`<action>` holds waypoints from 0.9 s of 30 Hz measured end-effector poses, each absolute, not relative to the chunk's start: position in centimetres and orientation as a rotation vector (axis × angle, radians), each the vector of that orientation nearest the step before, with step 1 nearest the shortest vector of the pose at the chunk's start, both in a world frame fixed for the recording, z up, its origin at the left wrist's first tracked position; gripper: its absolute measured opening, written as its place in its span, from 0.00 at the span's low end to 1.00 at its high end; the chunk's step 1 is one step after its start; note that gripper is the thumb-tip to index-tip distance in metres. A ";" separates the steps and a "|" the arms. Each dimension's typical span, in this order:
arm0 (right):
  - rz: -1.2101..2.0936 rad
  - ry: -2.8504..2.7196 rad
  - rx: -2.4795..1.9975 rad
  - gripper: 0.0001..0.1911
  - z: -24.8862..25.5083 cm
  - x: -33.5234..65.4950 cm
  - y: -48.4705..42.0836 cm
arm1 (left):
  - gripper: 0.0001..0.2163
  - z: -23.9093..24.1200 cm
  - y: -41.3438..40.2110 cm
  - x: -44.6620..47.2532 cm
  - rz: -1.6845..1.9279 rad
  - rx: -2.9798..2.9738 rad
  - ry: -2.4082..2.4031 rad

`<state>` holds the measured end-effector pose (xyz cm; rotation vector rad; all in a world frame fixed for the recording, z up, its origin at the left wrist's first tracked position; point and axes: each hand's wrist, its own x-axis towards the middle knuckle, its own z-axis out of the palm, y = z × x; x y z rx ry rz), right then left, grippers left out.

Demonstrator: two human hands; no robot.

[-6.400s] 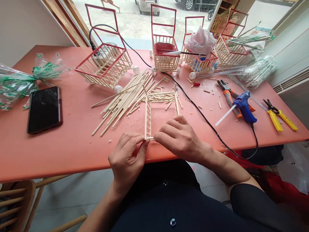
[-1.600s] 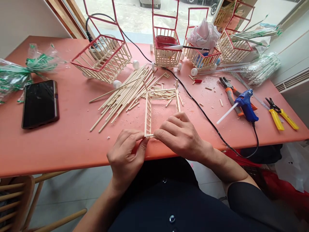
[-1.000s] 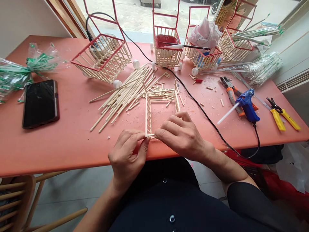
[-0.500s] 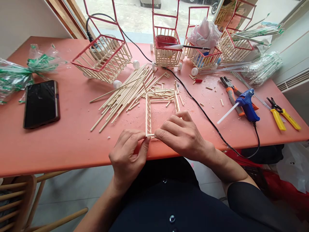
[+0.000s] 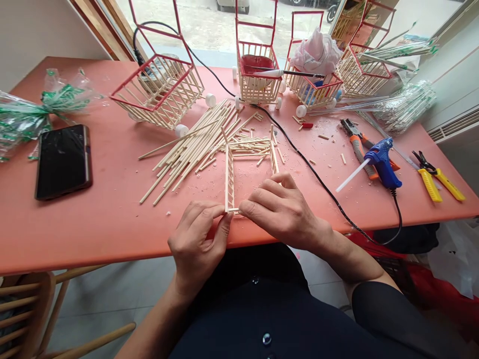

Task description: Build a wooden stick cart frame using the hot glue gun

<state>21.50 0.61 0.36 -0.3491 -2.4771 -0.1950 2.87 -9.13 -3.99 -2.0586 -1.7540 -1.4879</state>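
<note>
A small frame of pale wooden sticks stands at the near edge of the table, with laddered sides and its near end between my hands. My left hand pinches the near left corner of this frame between thumb and fingers. My right hand is closed on the short crosswise stick at the near end, its other fingers curled by the right side. The right near corner is hidden under that hand. Just beyond the frame lie short cut sticks and a heap of long sticks.
Finished stick carts with red rims stand along the back. To the right are a blue glue gun with its black cable, orange-handled pliers and yellow-handled cutters. A phone and plastic wrapping lie on the left.
</note>
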 end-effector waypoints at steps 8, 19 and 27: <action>-0.191 -2.497 -0.349 0.11 0.3 21.6 0.5 | 0.08 -4.2 -9.2 2.8 -1.491 -2.049 -1.763; -0.172 -2.484 -0.341 0.13 0.9 21.6 0.0 | 0.09 -4.0 -9.5 2.5 -1.568 -2.081 -1.710; -0.145 -2.522 -0.358 0.12 1.5 21.8 -1.6 | 0.10 -3.4 -11.1 2.3 -1.537 -2.162 -1.689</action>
